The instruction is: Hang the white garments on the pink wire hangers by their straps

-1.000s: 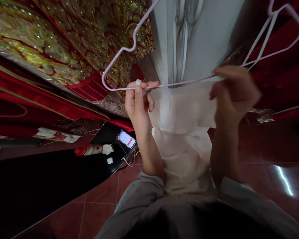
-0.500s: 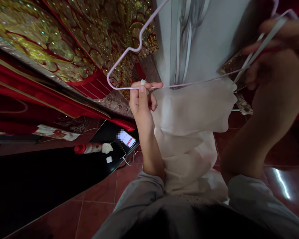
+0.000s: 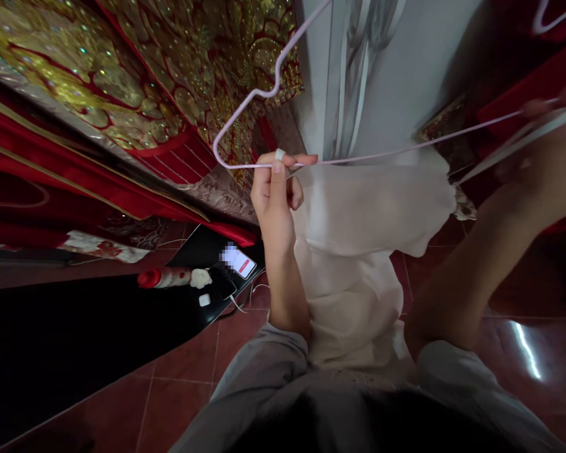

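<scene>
A thin pale wire hanger (image 3: pixel 358 158) is held up in front of me with a sheer white cloth (image 3: pixel 358 251) draped over its lower bar and hanging down to my lap. My left hand (image 3: pixel 276 195) pinches the bar near the hanger's left bend, a band on one finger. Far to the right, my right hand (image 3: pixel 549 154) is smeared by motion at the hanger's other end; its fingers seem closed around the wire there.
Red and gold embroidered garments (image 3: pixel 136 82) hang at the left and top. A black table (image 3: pixel 75 340) carries a lit phone (image 3: pixel 238 262), a red-capped bottle (image 3: pixel 163 277) and a small white charger. Red floor tiles (image 3: pixel 188 371) lie below; a grey wall (image 3: pixel 396 63) stands ahead.
My right hand has swung from the middle of the bar out to the hanger's right end. The hanger and cloth have shifted slightly right and up. My left hand keeps its pinch.
</scene>
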`<state>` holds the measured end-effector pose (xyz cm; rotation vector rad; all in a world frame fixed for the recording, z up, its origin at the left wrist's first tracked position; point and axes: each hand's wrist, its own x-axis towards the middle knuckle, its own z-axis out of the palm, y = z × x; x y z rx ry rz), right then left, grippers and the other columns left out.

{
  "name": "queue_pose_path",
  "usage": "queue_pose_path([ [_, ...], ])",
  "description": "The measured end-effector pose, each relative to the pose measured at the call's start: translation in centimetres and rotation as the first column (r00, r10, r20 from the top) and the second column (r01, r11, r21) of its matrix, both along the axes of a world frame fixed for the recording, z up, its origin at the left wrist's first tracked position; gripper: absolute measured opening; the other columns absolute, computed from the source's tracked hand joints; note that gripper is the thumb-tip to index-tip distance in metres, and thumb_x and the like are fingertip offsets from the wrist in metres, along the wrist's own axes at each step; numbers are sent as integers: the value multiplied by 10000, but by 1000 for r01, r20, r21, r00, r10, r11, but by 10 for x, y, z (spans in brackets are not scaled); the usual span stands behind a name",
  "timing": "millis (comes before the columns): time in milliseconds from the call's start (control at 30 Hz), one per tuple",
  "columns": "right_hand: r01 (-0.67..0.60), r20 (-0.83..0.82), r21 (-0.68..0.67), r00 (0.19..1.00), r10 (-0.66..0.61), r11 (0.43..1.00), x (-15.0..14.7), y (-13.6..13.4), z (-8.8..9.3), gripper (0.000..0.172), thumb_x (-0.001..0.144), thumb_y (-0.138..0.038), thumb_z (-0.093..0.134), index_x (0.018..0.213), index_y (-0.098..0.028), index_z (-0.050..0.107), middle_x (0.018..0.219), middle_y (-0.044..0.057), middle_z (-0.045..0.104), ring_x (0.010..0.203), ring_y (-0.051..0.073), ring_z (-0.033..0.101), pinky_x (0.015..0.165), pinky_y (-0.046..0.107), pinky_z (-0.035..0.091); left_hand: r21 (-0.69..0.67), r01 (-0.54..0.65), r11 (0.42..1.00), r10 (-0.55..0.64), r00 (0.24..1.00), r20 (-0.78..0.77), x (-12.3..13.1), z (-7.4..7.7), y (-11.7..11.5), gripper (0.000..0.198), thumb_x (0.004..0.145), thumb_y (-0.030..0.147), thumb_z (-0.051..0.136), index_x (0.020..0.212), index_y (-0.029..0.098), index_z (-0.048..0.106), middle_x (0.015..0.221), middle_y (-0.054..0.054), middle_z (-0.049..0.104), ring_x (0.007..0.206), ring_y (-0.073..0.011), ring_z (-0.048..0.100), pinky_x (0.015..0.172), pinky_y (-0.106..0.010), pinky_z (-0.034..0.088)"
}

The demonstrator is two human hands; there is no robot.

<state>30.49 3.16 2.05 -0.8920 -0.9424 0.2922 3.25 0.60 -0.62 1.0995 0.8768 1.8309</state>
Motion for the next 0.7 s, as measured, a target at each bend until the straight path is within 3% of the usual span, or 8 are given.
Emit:
queue_pose_path([
  [67,-78,222,39,973,68,996,-25,-10,-5,166,761,-347,819,909,-272,824,848,15,758,685,109,657,644,273,485,22,11,1000,-11,1000,3,1,0,0,338,996,566,606,902,242,593,983,-50,740,430,-97,276,455,-295,220],
  [167,-203,437,-131,867,240,970,-53,-17,-12,250,752,-374,827,972,-256,816,928,57,746,687,103,605,566,256,449,-1,-9,1000,9,1000,-14,3,2,-3,325,998,554,610,911,241,604,993,-52,742,430,-95,316,446,-285,270],
  [333,-236,439,-161,853,284,958,-61,-19,-22,268,757,-409,814,994,-288,786,936,51,639,726,97,521,485,221,341,-30,-211,977,211,977,-10,2,-2,-5,224,1029,442,553,1120,258,643,1146,-67,736,461,-93,335,444,-285,262],
  [433,-241,428,-147,859,281,959,-56,-18,-24,268,762,-441,821,988,-304,776,926,43,614,687,89,463,470,233,301,60,-430,901,429,903,31,-14,-11,1,194,1011,242,529,1131,259,681,1220,-35,709,512,-79,390,460,-276,272],
  [500,-243,433,-157,854,288,957,-54,-17,-24,302,754,-489,830,980,-296,774,925,49,611,681,92,446,466,245,287,147,-571,808,567,821,67,-30,-17,7,200,992,177,566,1116,268,695,1214,-5,700,671,-94,554,529,-259,371],
  [567,-242,434,-173,852,294,955,-53,-16,-24,335,744,-516,837,976,-282,773,921,53,607,666,88,426,462,248,266,254,-601,758,615,788,33,-46,-20,12,200,1010,200,594,1156,304,683,1251,12,688,1065,-174,655,734,-298,500],
  [633,-234,430,-170,856,286,957,-53,-17,-23,336,748,-518,834,975,-279,773,915,52,601,643,79,404,456,245,237,336,-513,790,568,818,-86,-58,-18,15,203,1034,269,601,1217,333,664,1335,11,660,1410,-251,501,951,-398,507],
  [700,-228,429,-166,859,279,959,-54,-18,-23,320,762,-525,818,979,-293,772,914,47,598,625,74,392,452,242,222,334,-386,860,462,866,-192,-64,-8,15,232,1009,333,668,1240,316,667,1367,-10,645,1473,-308,443,1028,-455,490],
])
